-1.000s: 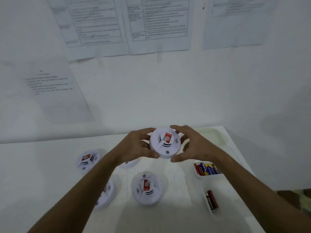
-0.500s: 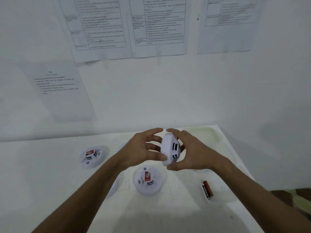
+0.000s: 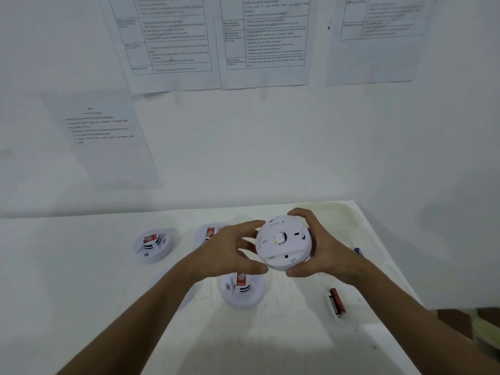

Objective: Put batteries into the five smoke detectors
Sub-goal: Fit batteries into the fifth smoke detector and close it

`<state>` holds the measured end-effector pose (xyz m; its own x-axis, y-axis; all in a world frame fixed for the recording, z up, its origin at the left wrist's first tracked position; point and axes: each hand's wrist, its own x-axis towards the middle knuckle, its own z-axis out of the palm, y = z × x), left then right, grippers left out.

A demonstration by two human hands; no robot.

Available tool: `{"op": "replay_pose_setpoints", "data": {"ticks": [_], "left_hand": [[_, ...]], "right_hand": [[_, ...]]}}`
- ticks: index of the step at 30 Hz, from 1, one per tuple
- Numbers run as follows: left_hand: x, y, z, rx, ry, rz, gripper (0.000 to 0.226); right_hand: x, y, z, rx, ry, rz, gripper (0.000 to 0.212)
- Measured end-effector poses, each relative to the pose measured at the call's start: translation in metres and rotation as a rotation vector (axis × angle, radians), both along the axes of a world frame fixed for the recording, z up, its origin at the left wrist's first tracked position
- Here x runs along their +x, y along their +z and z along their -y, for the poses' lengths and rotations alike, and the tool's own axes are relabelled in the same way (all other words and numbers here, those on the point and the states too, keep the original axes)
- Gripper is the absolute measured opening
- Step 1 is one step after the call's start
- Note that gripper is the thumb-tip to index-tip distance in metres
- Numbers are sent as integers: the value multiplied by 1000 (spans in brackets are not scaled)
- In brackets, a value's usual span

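Both hands hold one round white detector up in the air above the white table. Its flat back faces the camera, with a small square part in the middle. The right hand is on its right side, with curled fingers over the top edge and the thumb under the bottom edge, so this hand grips it. The left hand is on its left side. Its thumb tip touches the bottom left edge, and its fingers are spread and bent toward the left rim. I cannot tell if those fingers touch it. Three more detectors sit on the table with red stickers on top. One is far to the left. One is behind the left hand and partly hidden. One is just below the hands, under the left thumb. A red battery lies on the table, low and to the right, well apart from the held detector. A bit of a blue thing peeks out behind the right wrist. Papers with small print hang on the wall.
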<state>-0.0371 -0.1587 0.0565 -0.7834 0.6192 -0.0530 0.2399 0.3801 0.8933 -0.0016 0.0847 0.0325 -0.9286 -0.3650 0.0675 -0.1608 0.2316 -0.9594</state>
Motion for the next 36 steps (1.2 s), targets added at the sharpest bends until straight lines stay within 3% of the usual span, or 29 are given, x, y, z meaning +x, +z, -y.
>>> {"op": "replay_pose_setpoints", "data": {"ticks": [6, 13, 16, 20, 26, 33, 36], "left_hand": [[5, 0, 0, 49, 13, -11, 75], [1, -7, 5, 4, 117, -20, 94], [0, -6, 5, 7, 107, -52, 92], [1, -9, 2, 58, 240, -104, 86], [-5, -11, 6, 170, 213, -8, 68], [-9, -14, 9, 60, 246, -77, 59], [-8, -15, 6, 99, 223, -45, 58]], "right_hand": [[3, -4, 3, 7, -15, -14, 93], [1, -13, 4, 6, -74, 5, 101], [-1, -18, 4, -60, -122, 36, 109], [0, -22, 7, -301, -205, 43, 81], [0, -17, 3, -235, -146, 50, 72], [0, -14, 1, -203, -46, 68, 97], [-4, -13, 5, -144, -82, 37, 94]]}}
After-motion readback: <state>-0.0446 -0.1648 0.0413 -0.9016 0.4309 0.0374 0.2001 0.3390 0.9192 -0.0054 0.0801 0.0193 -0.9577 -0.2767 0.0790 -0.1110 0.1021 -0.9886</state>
